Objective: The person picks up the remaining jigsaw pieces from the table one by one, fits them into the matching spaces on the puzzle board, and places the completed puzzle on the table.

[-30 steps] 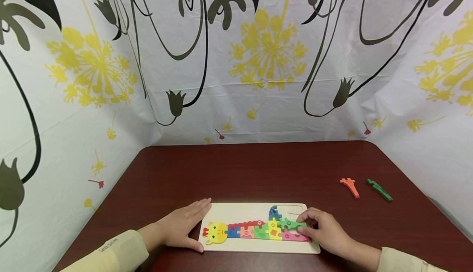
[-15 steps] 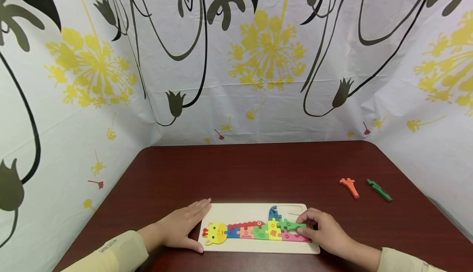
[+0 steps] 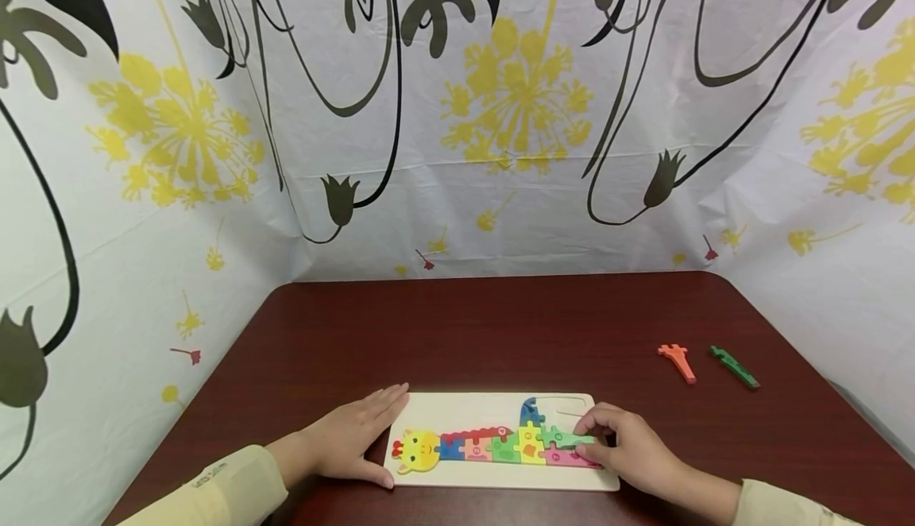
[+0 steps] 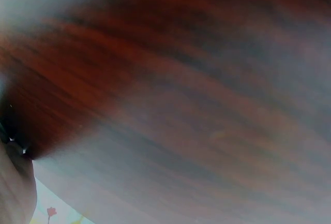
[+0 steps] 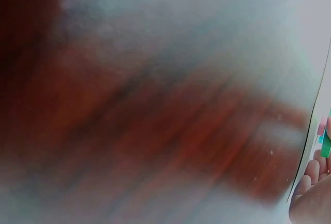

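Note:
A white puzzle board (image 3: 486, 474) lies near the table's front edge, with a giraffe of coloured pieces in it. Its yellow head (image 3: 420, 450) is at the left, and a blue piece (image 3: 530, 411) stands up near the right. My right hand (image 3: 632, 446) pinches a light green puzzle piece (image 3: 561, 437) between thumb and fingers, just above the pink piece (image 3: 565, 458) and beside the yellow piece (image 3: 530, 444). Whether it sits flush I cannot tell. My left hand (image 3: 357, 435) rests at the board's left edge, fingers straight.
An orange piece (image 3: 677, 362) and a dark green piece (image 3: 735, 368) lie apart at the right of the brown table (image 3: 465, 335). A white cloth (image 3: 443, 224) with printed flowers hangs around the table's back and sides.
The light green piece in my right hand has shifted slightly to the right and tilted a little. My left hand and the board have stayed where they were.

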Action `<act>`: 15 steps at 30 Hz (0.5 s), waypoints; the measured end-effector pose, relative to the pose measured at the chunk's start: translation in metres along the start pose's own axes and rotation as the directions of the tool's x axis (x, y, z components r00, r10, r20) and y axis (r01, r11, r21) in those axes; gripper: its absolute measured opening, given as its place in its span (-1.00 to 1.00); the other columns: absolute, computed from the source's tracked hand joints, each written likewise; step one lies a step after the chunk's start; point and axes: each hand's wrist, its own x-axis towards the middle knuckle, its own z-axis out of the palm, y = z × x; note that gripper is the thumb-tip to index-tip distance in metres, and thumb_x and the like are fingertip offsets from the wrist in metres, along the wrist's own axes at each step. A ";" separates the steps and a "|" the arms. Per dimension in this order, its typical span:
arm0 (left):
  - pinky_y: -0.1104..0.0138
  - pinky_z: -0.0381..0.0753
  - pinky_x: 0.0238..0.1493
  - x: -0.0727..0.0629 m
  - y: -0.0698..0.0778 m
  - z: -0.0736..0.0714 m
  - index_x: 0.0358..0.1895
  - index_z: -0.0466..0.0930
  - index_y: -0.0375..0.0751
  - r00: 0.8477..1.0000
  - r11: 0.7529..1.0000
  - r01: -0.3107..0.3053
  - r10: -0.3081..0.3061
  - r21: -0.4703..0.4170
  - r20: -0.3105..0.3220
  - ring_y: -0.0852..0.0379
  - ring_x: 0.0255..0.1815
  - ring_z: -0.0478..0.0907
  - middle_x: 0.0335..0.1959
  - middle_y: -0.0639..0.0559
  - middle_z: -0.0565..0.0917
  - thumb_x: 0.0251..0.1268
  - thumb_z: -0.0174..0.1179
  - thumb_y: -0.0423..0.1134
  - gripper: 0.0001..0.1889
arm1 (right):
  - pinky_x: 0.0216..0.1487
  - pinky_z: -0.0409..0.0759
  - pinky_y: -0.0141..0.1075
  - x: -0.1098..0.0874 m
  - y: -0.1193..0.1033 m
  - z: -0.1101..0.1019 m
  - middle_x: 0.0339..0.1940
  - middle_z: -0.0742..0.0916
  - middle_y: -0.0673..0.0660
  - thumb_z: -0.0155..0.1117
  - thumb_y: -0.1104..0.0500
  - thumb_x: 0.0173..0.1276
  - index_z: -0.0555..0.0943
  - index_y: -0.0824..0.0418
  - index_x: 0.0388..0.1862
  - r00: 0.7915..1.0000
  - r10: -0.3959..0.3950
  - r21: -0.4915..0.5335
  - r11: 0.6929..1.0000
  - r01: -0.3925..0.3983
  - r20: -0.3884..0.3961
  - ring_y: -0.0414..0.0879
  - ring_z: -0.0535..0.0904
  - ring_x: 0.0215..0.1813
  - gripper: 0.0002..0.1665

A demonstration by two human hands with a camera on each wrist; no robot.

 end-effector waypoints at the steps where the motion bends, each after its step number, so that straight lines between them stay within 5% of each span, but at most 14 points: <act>1: 0.07 0.18 0.39 0.000 0.000 0.000 0.56 -0.12 -0.24 1.000 1.000 0.000 0.000 -0.002 0.000 -0.02 0.54 -0.05 0.57 -0.12 -0.04 0.11 -0.07 0.56 0.15 | -0.30 0.48 -0.37 0.000 0.000 0.000 -0.28 0.59 -0.05 0.48 0.11 0.18 0.65 0.04 -0.35 1.000 -0.002 -0.002 1.000 0.002 -0.001 -0.27 0.45 -0.31 -0.86; 15: 0.06 0.20 0.38 -0.001 0.001 -0.001 0.56 -0.10 -0.26 1.000 1.000 -0.006 0.006 -0.006 -0.007 -0.04 0.53 -0.04 0.57 -0.13 -0.04 0.12 -0.07 0.56 0.15 | -0.37 0.42 -0.38 0.002 0.001 -0.001 -0.32 0.56 -0.02 0.48 0.13 0.18 0.65 0.05 -0.34 1.000 -0.017 0.020 1.000 0.017 0.017 -0.24 0.42 -0.34 -0.86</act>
